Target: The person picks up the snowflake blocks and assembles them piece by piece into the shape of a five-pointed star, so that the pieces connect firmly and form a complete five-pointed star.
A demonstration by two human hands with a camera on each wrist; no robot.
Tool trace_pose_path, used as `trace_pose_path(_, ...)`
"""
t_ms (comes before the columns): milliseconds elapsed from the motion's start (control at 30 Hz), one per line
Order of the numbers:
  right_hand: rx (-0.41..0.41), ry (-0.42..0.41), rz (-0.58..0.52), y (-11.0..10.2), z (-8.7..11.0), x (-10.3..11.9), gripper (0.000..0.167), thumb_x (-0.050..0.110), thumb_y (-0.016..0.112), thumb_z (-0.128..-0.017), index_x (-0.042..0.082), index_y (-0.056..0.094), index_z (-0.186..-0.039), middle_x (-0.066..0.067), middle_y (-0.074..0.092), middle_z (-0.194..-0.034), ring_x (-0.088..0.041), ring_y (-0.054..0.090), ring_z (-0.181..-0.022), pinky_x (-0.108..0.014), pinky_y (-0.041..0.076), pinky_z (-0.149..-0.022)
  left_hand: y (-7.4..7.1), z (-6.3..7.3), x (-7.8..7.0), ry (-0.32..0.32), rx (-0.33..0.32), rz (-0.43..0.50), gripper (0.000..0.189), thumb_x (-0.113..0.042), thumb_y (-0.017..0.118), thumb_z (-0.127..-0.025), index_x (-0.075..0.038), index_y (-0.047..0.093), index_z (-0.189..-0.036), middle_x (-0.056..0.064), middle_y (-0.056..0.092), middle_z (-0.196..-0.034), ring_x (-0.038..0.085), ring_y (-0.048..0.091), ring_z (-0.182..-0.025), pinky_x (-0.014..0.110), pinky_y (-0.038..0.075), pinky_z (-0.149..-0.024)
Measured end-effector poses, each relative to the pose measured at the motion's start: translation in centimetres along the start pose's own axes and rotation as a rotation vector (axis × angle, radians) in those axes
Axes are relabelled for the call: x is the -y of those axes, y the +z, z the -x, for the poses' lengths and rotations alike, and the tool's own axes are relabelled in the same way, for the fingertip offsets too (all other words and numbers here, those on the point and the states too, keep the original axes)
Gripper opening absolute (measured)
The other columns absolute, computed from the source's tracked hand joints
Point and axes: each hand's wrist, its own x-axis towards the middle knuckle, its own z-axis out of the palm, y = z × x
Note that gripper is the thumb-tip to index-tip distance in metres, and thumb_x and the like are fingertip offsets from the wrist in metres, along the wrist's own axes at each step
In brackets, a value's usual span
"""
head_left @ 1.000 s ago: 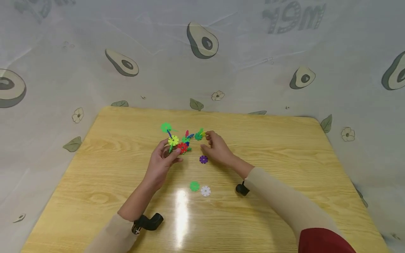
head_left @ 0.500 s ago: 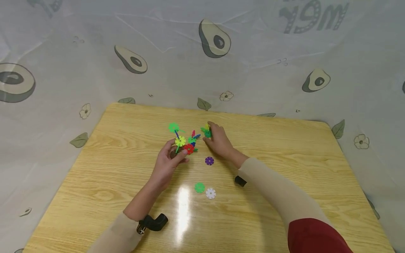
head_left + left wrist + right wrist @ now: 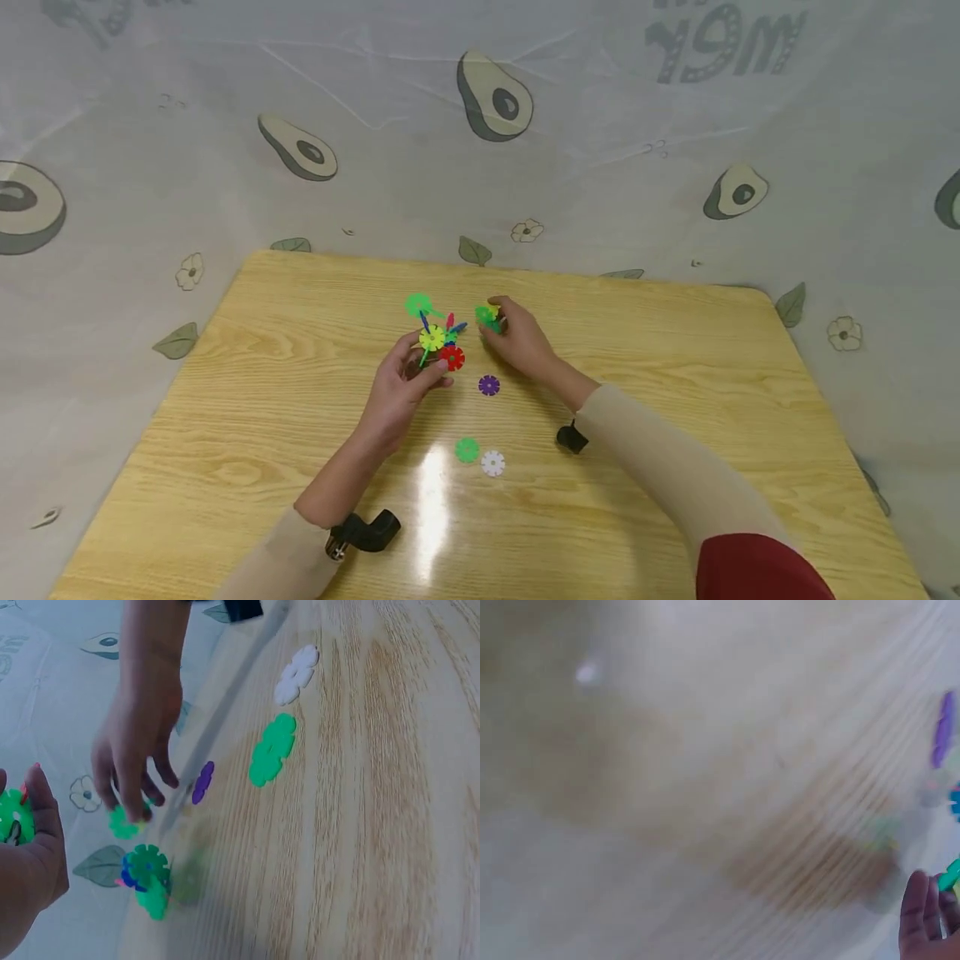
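My left hand [image 3: 397,392] grips a joined cluster of notched plastic snowflake discs, with a yellow disc [image 3: 432,337] and a red disc [image 3: 452,359] facing up. A light green disc [image 3: 418,305] sticks out at its far end, and blue and pink discs show edge-on. To the right, my right hand [image 3: 523,337] pinches a smaller joined piece of green and yellow discs [image 3: 486,315], apart from the cluster. The right wrist view catches only the fingers [image 3: 915,907] of that hand beside a green disc [image 3: 950,875]. Part of the cluster is hidden by my left fingers.
Loose on the wooden table [image 3: 675,358] lie a purple disc [image 3: 489,385] just below my right hand, then a green disc [image 3: 467,451] and a white disc [image 3: 492,463] side by side nearer me. A patterned curtain [image 3: 585,167] hangs along the far edge.
My right hand has gone from touching the small green and yellow piece with its fingertips to pinching it, and the piece has turned. The left hand keeps its hold on the cluster.
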Motion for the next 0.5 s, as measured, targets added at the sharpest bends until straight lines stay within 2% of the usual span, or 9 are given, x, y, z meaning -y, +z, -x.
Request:
trace_pose_path(133,-0.023,-0.030,-0.184,-1.3,3.1,0.5,0.062,0.018,0.071,-0.101,-0.001,0.043,-0.154,-0.021,0.063,-0.125,-0.033,0.066,-0.111,-0.043,0.062,-0.094,0.5,0.0,0.0,0.007,0.017,-0.009,0.056,0.003,0.060,-0.102,-0.008,0.043,-0.154,-0.004,0.063,-0.110,0.010,0.064,-0.101,0.031,0.064,-0.090)
trace_pose_path(300,-0.049,-0.048,-0.314,-2.6,7.4,1.2,0.056,0.016,0.072,-0.100,0.003,0.049,-0.149,-0.016,0.061,-0.121,-0.028,0.065,-0.109,-0.029,0.062,-0.089,1.2,-0.1,-0.1,0.012,0.061,0.005,0.054,0.003,0.060,-0.102,-0.007,0.043,-0.153,-0.005,0.064,-0.109,0.010,0.064,-0.100,0.030,0.064,-0.090)
trace_pose_path(400,-0.069,-0.082,-0.328,-2.9,9.6,1.5,0.055,0.013,0.074,-0.099,0.007,0.051,-0.148,-0.014,0.061,-0.119,-0.025,0.063,-0.106,-0.025,0.062,-0.087,1.8,-0.1,0.0,0.010,0.084,0.011,0.053,0.003,0.059,-0.103,-0.006,0.042,-0.153,-0.006,0.062,-0.107,0.010,0.065,-0.099,0.032,0.064,-0.091)
trace_pose_path(500,-0.087,-0.141,-0.273,-3.0,11.1,1.7,0.056,0.011,0.076,-0.097,0.008,0.052,-0.148,-0.014,0.063,-0.119,-0.023,0.063,-0.104,-0.030,0.063,-0.087,2.4,-0.1,0.1,0.007,0.087,0.009,0.053,0.003,0.059,-0.103,-0.008,0.043,-0.153,-0.005,0.062,-0.107,0.010,0.065,-0.100,0.035,0.064,-0.095)
